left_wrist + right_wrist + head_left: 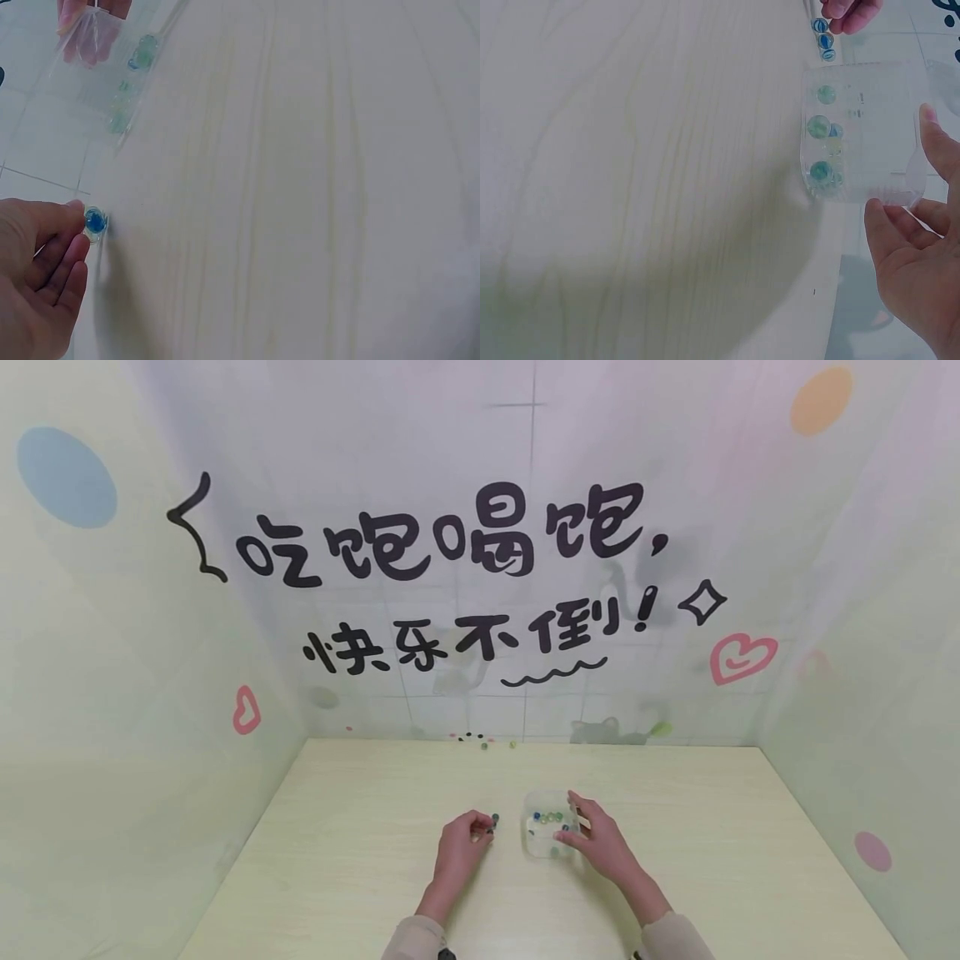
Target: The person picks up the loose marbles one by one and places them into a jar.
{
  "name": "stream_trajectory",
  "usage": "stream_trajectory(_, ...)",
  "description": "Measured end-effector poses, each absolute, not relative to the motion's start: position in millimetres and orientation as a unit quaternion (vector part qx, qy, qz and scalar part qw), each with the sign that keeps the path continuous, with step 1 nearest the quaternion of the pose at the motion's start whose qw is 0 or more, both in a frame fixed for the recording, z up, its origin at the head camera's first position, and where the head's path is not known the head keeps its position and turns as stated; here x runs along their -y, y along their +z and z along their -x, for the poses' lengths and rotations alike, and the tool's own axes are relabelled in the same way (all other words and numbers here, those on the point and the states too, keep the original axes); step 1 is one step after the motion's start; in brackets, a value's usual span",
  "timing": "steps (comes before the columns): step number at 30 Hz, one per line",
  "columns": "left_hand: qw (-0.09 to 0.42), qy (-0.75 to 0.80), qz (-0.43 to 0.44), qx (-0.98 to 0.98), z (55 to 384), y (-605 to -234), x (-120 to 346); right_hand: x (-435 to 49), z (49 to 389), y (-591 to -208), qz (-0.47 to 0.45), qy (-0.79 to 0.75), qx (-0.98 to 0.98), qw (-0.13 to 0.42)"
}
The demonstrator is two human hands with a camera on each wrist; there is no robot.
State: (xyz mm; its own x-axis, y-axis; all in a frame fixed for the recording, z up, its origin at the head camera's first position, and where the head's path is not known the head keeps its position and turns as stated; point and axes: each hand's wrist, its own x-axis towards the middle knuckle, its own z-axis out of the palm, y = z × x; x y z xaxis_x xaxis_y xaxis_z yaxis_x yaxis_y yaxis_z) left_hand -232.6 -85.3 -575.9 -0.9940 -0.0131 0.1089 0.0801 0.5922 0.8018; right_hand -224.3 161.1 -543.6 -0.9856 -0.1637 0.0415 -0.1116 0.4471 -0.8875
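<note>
Well, right hand [606, 845] around clear container [866, 90], left hand [459, 847] by marbles [825, 40].

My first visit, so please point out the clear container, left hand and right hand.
Clear container [885, 139], right wrist view, its side wall.
Left hand [461, 845], head view, its middle.
Right hand [604, 845], head view, its middle.

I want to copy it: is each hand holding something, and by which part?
The right hand holds the clear container by its right side. The left hand is at some marbles, but whether it grips one cannot be told.
</note>
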Motion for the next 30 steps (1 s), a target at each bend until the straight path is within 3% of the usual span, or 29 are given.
stream_trajectory(30,0.045,-0.425,0.011,0.904,227.7,-574.5,84.4,-160.7,225.3,-546.4,0.081,-0.514,-0.854,0.015)
